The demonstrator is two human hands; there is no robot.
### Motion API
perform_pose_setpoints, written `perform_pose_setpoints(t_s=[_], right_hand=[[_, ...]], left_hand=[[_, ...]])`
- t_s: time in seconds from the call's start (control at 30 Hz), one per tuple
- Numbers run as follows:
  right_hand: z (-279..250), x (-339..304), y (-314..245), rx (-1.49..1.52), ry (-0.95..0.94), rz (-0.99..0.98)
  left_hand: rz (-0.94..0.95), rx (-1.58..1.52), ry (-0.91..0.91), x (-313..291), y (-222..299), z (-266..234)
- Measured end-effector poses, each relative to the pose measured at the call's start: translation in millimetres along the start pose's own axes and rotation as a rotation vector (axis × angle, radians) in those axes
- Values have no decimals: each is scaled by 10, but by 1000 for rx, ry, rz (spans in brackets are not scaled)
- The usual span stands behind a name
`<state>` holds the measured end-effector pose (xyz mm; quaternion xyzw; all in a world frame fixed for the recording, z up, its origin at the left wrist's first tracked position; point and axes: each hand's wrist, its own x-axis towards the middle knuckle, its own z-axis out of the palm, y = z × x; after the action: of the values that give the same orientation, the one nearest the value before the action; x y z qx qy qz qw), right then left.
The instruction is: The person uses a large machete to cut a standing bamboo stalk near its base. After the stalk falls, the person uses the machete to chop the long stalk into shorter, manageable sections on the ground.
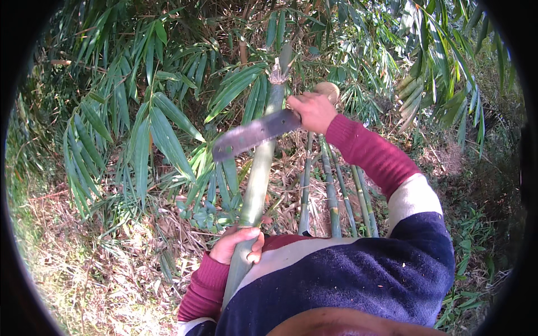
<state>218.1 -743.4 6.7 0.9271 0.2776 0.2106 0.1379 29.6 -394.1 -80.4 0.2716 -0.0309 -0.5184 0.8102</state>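
Note:
My left hand (238, 245) is closed around a thick green bamboo pole (258, 182), which slants up and away from beside my body. My right hand (315, 112) grips the wooden handle (328, 89) of a machete (256, 133). Its broad, dark blade with small holes points left and lies across the upper pole in the view. Slight blur softens the blade, and I cannot tell whether it touches the bamboo. Near the pole's upper end, a joint (277, 75) shows pale, ragged fibres.
Several thinner bamboo stalks (329, 190) stand beyond my right forearm. Long-leaved bamboo foliage (140, 129) hangs at left and at the upper right (443, 61). Dry leaves and stalks (106, 269) litter the ground.

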Motion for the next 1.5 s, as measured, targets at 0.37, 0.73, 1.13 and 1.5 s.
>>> perform_pose_setpoints(t_s=[0.37,0.73,1.13,1.5], right_hand=[[-278,108,180,-77,-215,270],[-303,-155,-566,162,-168,164],[-582,-542,-750,146,-211,41],[-299,-402,-630,138,-222,167]], left_hand=[[50,-48,-46,61,-80,-26],[186,-74,16,346,-110,-25],[122,-92,-128,404,-9,-228],[100,-53,-83,347,27,-208]])
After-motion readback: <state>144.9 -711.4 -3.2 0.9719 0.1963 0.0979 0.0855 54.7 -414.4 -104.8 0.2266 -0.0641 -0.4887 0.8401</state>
